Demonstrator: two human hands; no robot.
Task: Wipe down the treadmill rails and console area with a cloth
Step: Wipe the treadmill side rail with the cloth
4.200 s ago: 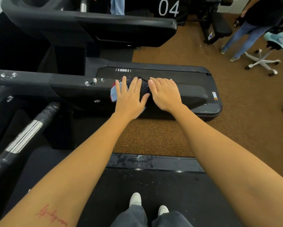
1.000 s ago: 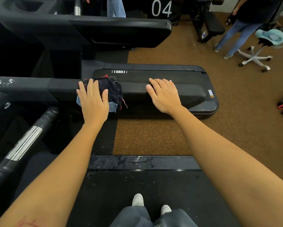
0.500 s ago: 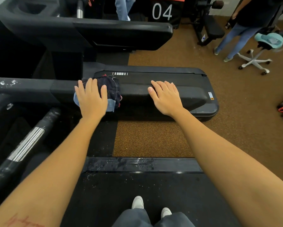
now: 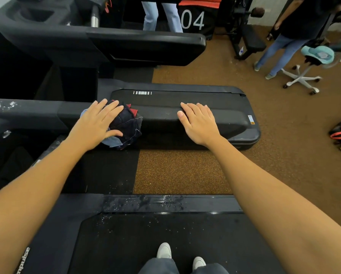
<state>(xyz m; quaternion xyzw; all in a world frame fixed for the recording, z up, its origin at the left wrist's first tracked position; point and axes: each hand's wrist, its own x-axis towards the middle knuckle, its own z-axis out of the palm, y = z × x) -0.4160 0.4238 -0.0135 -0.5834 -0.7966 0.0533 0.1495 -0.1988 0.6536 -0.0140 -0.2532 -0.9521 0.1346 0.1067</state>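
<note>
The cloth [image 4: 128,123], a bunched dark wad with pale blue and red edges, sits on the black rail [image 4: 161,116] a little left of the middle of the view, draped over its top and down its near face. The left hand [image 4: 95,123] lies on the cloth's left half. Its fingers [image 4: 114,106] are straight and spread over the top, and the thumb reaches along the near side. This looks like a flat press meant to drive the wad along the rail rather than a grip. Whether the thumb tip tucks under a fold or only lies on it is hard to tell.

The right hand [image 4: 200,123] rests bare on the same rail, well apart from the cloth. Its palm is down and its fingers [image 4: 193,107] are straight, close together and holding nothing. It probably serves as a brace, steadying the body as it leans over the gap between belt and rail.

White droplets [image 4: 4,105] speckle the rail's far-left stretch, and the bare length between the hands looks dry and clean. That suggests the wet end is what remains to be wiped. The strip [image 4: 165,202] along the near belt edge is also wet and spotted. The console lies out of view, so that part of the job cannot be judged from here.
</note>
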